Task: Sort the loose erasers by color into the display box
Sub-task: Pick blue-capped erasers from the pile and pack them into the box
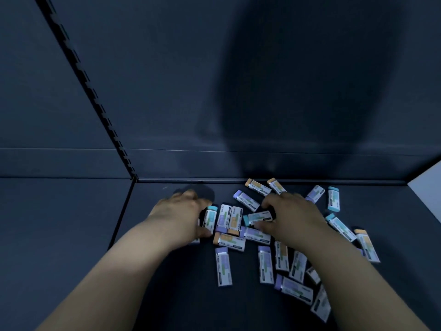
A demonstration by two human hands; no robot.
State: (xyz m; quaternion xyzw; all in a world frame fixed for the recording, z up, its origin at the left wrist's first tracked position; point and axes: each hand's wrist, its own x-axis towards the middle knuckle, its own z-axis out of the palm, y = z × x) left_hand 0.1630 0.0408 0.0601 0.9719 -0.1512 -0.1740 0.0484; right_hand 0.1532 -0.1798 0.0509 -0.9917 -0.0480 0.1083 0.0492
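Several loose erasers in white sleeves lie scattered on a dark shelf floor, with teal, purple and orange ends. My left hand (pixel 183 215) rests at the pile's left edge, thumb and fingers around an upright teal-ended eraser (pixel 210 219). My right hand (pixel 290 217) lies palm down over the middle of the pile, thumb touching a teal eraser (pixel 257 217) and a purple one (pixel 256 235). Whether it grips either I cannot tell. Orange-ended erasers (pixel 257 187) sit at the back. No display box is in view.
A dark back wall (pixel 214 91) rises behind the pile. A slotted upright rail (pixel 95 101) and a floor seam (pixel 124 211) divide the shelf on the left. A pale panel (pixel 427 187) stands at the right edge. More erasers (pixel 294 289) lie near my right forearm.
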